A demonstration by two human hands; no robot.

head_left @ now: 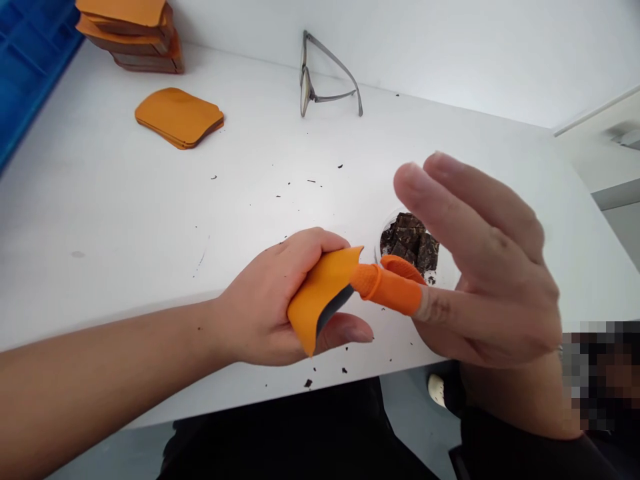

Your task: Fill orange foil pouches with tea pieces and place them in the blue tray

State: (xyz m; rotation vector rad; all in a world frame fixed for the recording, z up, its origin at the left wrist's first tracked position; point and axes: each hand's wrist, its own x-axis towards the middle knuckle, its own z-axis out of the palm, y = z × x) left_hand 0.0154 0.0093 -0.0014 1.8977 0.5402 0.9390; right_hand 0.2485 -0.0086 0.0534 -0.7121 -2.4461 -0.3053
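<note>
Holding a curved orange piece [327,287] in our left hand [273,303], we had it gripped over the front edge of the worktop [125,220], its orange face up and a dark underside showing. The left hand was closed around the piece, thumb and fingers on opposite sides. Our right hand [500,287] was spread fairly wide, with orange finger covers [393,291] on two digits. One covered tip met the near right edge of the piece in view; we could not tell whether it pressed on it.

Behind the right hand we recorded a round container [377,247] of dark brown chunks [407,233], partly hidden by the fingers. Small dark scraps [308,383] lay scattered over the worktop. Farther back, to the left, we saw a low stack of orange pieces [180,117], with a taller pile [150,43] beyond it, near a blue crate [35,60]. Eyeglasses [306,83] rested by the back wall, temples unfolded.
</note>
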